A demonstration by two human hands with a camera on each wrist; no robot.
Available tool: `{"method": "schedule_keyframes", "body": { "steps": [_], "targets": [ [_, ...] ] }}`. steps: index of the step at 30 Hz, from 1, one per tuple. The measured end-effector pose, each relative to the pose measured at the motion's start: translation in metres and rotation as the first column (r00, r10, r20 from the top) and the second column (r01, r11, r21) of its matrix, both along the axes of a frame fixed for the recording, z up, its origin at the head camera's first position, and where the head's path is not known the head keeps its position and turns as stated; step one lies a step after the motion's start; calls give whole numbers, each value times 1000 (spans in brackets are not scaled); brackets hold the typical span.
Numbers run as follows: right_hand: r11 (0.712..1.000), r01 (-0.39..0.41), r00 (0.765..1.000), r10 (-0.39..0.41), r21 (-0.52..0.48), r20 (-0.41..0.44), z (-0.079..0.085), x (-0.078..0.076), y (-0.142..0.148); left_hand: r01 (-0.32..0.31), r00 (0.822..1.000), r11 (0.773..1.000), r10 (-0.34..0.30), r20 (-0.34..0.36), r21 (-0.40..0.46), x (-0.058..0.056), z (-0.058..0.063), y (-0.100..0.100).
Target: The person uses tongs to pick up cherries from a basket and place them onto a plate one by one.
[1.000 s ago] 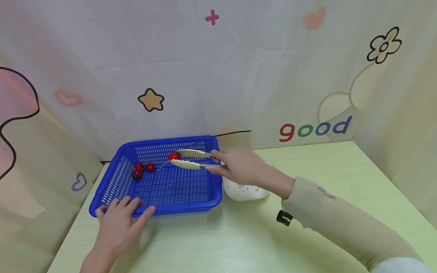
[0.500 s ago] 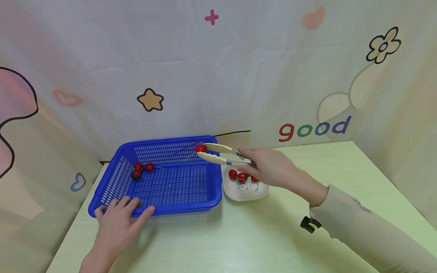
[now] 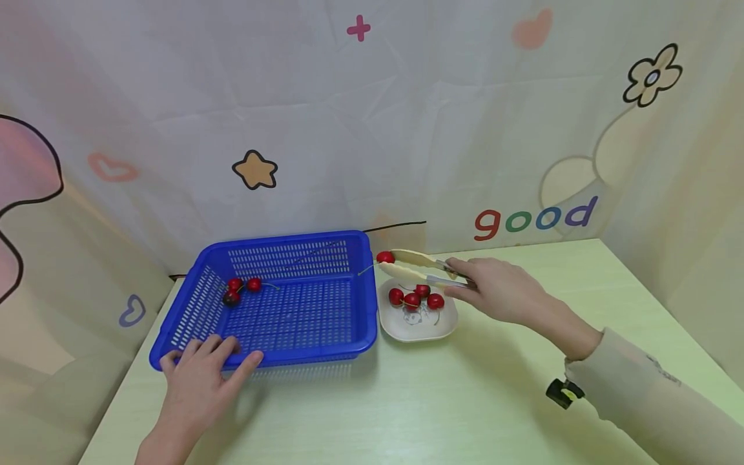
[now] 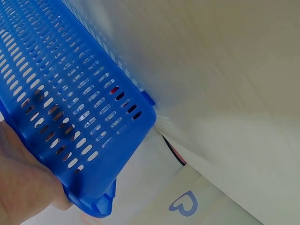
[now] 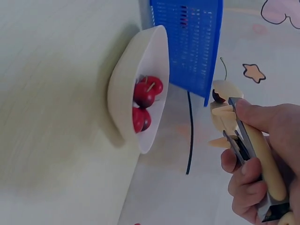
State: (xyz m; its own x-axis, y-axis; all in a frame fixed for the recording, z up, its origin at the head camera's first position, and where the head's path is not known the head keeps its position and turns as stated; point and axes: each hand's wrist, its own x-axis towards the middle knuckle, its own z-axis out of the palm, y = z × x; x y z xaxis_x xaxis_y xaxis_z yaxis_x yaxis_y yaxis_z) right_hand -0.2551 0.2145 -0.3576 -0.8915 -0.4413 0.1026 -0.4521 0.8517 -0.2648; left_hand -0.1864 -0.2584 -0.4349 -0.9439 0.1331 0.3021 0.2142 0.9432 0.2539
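Note:
My right hand (image 3: 501, 287) grips a pair of tongs (image 3: 415, 258) with cream tips and metal arms. A red cherry (image 3: 385, 258) is pinched at the tips, its green stem hanging left, just above and behind the white dish (image 3: 414, 332). Several cherries (image 5: 144, 94) lie in that dish. With fingers hooked over the near rim, my left hand (image 3: 200, 387) holds the blue plastic basket (image 3: 290, 355) at its front left corner. Three more cherries (image 3: 254, 284) sit inside at the basket's left. The left wrist view shows the basket's slotted wall (image 4: 79, 103) beside the hand.
The basket and dish stand side by side on a pale green table (image 3: 372, 413), the dish close to the basket's right wall. A printed curtain (image 3: 349, 129) hangs right behind the table's back edge.
My right hand has moved right with the tongs, carrying the cherry out of the basket, past its right rim, to above the dish's back edge. My left hand has stayed on the rim.

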Motion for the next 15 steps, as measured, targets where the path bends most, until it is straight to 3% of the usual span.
{"method": "schedule_keyframes", "body": {
  "steps": [9,15],
  "targets": [
    [999,17,996,-21,37,90,-16,0,21,-2,1000,1000,2,5,2,0,-1,0],
    [998,18,995,-24,57,101,-19,1,28,-3,1000,1000,3,2,4,-1,-1,0]
  ]
}}
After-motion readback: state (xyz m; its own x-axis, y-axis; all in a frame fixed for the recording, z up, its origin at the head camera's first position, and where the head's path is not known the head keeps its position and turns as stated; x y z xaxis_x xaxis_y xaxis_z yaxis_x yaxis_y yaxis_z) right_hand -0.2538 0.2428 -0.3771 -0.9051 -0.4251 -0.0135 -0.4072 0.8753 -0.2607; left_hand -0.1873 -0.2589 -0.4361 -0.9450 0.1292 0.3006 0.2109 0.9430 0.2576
